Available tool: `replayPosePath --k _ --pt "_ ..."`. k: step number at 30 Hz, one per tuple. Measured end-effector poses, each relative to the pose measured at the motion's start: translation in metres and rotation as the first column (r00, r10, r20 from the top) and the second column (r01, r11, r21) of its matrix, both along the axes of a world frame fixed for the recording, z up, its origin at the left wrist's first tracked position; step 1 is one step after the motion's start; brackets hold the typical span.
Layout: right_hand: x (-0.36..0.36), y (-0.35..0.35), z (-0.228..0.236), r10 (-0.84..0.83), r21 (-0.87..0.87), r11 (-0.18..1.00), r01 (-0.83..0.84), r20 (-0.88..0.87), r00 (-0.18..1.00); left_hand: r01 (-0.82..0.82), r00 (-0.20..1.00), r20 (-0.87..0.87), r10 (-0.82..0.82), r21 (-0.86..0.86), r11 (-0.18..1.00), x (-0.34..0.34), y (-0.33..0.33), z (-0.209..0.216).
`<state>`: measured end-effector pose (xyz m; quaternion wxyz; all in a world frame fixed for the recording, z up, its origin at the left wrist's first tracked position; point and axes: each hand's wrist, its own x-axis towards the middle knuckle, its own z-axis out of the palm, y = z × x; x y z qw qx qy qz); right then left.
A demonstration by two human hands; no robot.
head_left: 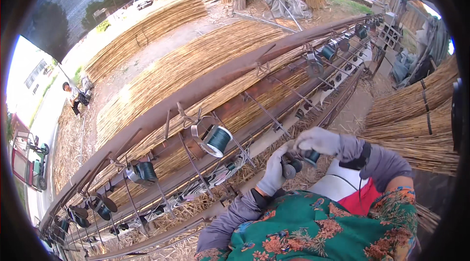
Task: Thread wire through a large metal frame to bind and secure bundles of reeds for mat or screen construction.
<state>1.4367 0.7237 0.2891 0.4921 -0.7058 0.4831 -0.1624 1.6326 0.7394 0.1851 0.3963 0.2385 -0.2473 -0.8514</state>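
Holding a small spool wound with dark green thread (310, 156) in the grey-white gloved right hand (320, 142), with fingers bent over it from above; grasping a dark grey, round-ended metal piece (290, 169) in the grey-white gloved left hand (272, 175), just beside the spool. Too crowded between the two to tell about contact. Held up close in front of a green garment with orange flowers (293, 226), on the near side of a long, rusty brown metal frame (215, 79). Along that frame, more green-wound spools in a row, including a white-rimmed one (219, 141) in a shiny metal bracket (198, 133). Beyond, a broad layer of straw-coloured reeds (196, 55); at the right, tied brown reed bundles (411, 109).
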Motion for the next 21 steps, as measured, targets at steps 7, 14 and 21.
replayPosePath --k 7,14,21 --pt "-0.022 0.116 -0.041 -0.069 -0.131 0.991 0.038 -0.247 0.966 0.405 0.898 0.344 -0.276 -0.395 0.825 -0.020 0.058 0.008" --pt "-0.026 0.165 -0.054 -0.422 0.311 0.876 0.368 0.125 0.898 0.485 0.855 0.464 -0.233 -0.554 0.677 -0.032 0.080 0.011" --pt "-0.028 0.126 -0.056 0.088 -0.277 0.961 0.023 0.380 0.921 0.503 0.800 0.556 0.226 -0.827 0.253 -0.035 0.049 0.028"
